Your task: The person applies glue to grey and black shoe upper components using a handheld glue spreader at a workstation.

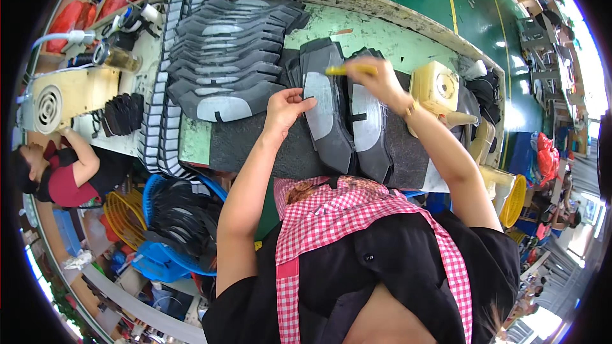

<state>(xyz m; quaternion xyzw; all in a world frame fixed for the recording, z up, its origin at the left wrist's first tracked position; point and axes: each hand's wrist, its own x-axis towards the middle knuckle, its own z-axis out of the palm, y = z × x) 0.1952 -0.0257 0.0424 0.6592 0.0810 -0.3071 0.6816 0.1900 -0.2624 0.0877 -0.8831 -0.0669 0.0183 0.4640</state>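
Note:
My right hand is closed around a slim yellow tool, whose tip is over the upper part of a dark grey curved piece with a light grey patch. Whether the tool is a marker or a small brush, I cannot tell. At that piece's left edge, my left hand pinches with curled fingers, thumb on the light patch. The piece tops a stack lying lengthwise before me. Just right of it, partly under my right hand, lies a second stack of similar pieces, its light patch bearing a small black mark.
Overlapping rows of similar grey pieces cover the table's left part, beside a long strip of black-and-white pieces. A cream machine stands at right. Below left is a blue basket of dark pieces. Another person sits far left.

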